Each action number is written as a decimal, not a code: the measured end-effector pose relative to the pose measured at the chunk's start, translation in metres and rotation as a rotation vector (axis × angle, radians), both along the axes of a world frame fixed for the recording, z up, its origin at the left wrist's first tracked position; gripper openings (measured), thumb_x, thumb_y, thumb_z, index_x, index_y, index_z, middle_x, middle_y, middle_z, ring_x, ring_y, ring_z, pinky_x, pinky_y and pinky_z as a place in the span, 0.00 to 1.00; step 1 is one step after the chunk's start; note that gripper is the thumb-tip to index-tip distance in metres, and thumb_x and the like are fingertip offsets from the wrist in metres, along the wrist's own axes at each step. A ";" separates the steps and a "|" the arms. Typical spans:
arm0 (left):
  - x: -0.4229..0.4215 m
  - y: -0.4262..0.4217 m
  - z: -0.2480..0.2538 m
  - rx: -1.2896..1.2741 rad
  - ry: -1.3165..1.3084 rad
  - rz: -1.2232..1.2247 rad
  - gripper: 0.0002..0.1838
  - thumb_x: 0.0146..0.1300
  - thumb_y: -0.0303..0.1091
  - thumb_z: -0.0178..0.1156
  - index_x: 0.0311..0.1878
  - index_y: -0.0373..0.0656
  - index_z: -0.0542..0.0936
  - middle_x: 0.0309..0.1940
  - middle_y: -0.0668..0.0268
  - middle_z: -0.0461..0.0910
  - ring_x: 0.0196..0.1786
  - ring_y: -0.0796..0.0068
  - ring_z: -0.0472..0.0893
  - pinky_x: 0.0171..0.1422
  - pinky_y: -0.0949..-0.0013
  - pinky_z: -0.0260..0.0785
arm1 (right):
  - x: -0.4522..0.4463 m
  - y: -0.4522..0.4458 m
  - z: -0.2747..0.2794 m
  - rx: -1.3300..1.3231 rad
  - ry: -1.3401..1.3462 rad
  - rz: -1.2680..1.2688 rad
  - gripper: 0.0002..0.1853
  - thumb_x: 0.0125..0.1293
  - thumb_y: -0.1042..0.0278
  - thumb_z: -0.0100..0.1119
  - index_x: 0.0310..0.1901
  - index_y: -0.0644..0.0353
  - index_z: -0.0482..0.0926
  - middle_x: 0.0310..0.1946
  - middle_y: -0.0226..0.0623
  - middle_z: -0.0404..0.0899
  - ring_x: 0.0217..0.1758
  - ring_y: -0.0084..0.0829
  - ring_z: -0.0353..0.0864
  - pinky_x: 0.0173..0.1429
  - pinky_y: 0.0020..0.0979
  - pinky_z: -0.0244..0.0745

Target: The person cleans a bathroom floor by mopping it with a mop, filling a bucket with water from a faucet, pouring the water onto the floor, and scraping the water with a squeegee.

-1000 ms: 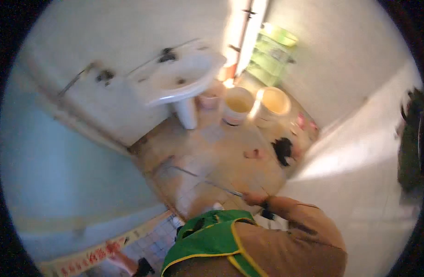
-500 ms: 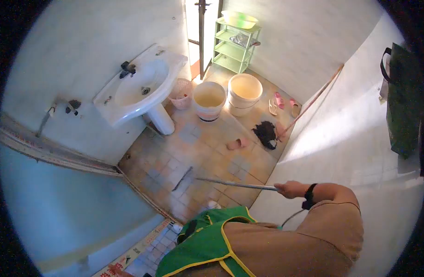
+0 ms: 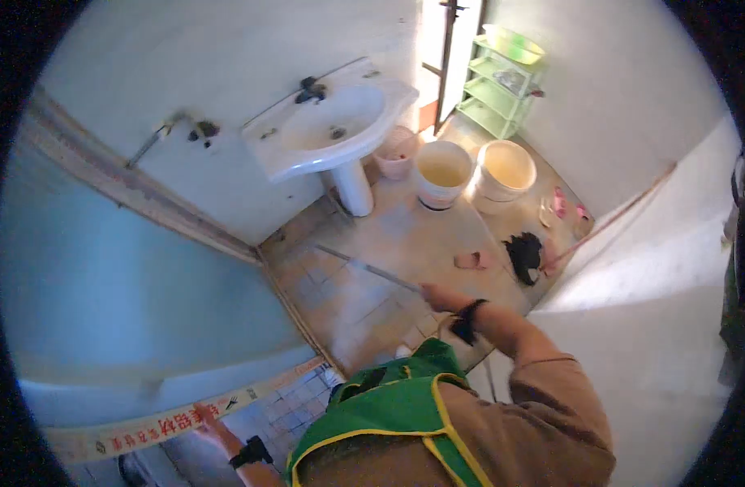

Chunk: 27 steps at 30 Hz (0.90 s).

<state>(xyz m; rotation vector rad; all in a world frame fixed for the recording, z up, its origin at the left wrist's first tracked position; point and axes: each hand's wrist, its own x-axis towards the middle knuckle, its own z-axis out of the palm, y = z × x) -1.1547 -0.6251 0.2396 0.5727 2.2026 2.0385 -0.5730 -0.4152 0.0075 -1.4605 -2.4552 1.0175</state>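
Observation:
My right hand point(image 3: 439, 298) is closed around a long thin metal spray wand point(image 3: 368, 269), which slants across the floor toward the washbasin's foot. Whitish mist hangs over the tiles beneath it. A thin hose point(image 3: 491, 380) runs down behind my right arm. At lower left, my left hand point(image 3: 213, 428) has its fingers stretched out against a strip printed with red characters point(image 3: 157, 424), along the lower edge of a blue panel point(image 3: 170, 300). Nothing shows in that hand. Both wrists wear dark bands, and a green vest with yellow trim covers my torso.
A white pedestal washbasin point(image 3: 352, 150) stands by the wall. Beside it are a pink basket point(image 3: 395, 154) and two buckets point(image 3: 442, 174) point(image 3: 505, 170). A green shelf point(image 3: 502, 89) stands in the corner. Slippers point(image 3: 471, 260), a black mop head point(image 3: 524, 256) and its pole point(image 3: 632, 203) lie rightward.
My view has swung, so the room sits further right. My right hand has brought the wand in toward the washbasin side. More of my left hand shows on the printed strip.

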 end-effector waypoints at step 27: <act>-0.001 -0.003 -0.001 0.172 -0.240 0.073 0.15 0.59 0.26 0.56 0.49 0.31 0.70 0.45 0.57 0.74 0.45 0.70 0.75 0.46 0.69 0.71 | -0.097 0.012 0.065 -0.713 0.577 -0.303 0.05 0.56 0.70 0.50 0.32 0.61 0.69 0.18 0.34 0.67 0.15 0.29 0.68 0.16 0.31 0.63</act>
